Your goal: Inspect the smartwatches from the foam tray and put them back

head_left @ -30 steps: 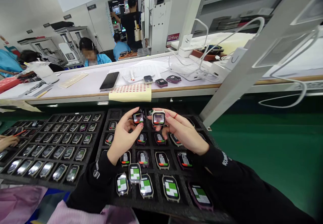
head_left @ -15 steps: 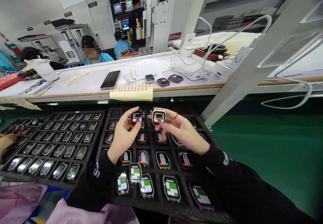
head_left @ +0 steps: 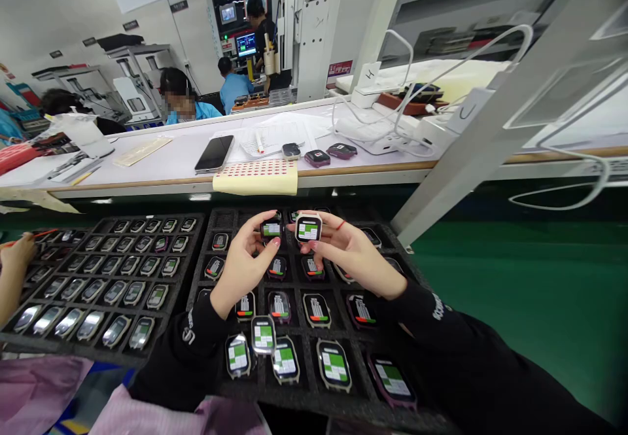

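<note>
My left hand (head_left: 245, 258) grips a dark smartwatch case (head_left: 271, 227) between thumb and fingers, its lit screen facing me. Close by on the right, my right hand (head_left: 350, 252) pinches a silver smartwatch case (head_left: 309, 229) by its edges. Both screens show green and white blocks. The two watches are held apart, above a black foam tray (head_left: 301, 337) whose compartments hold several lit watches. In the near part of that tray, a silver watch (head_left: 263, 335) lies across its neighbours rather than in a compartment of its own.
Left of my tray stands a second foam tray (head_left: 184, 278) full of watches. A co-worker's hand (head_left: 17, 258) is at the far left. The bench (head_left: 186, 150) beyond carries a phone (head_left: 214, 154), papers and white cables. A slanted metal post (head_left: 451, 121) rises at right.
Both held screens have switched from a camera-like picture to green and white blocks. My left hand has shifted slightly right with its watch. The co-worker's hand has moved up.
</note>
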Motion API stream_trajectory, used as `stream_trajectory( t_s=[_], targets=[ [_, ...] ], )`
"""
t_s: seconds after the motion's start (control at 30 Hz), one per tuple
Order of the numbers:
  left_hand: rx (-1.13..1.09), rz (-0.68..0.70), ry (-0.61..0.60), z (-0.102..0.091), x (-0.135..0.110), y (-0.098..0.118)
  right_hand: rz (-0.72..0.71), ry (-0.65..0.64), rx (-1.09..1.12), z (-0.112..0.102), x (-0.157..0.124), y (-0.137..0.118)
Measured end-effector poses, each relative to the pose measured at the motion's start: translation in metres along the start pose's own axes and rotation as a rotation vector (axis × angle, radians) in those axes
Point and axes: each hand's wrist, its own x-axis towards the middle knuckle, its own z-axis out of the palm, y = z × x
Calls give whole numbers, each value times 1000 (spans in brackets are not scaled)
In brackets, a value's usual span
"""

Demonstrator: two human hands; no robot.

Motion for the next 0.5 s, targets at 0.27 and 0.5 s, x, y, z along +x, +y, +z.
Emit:
stream_trajectory(
  t_s=[0.27, 0.5],
  targets=[
    [17, -10, 9, 0, -1, 0, 28, 24, 62, 1, 0, -1],
    [50, -39, 48, 2, 1, 0, 13, 14, 42, 1, 0, -2]
  ],
)
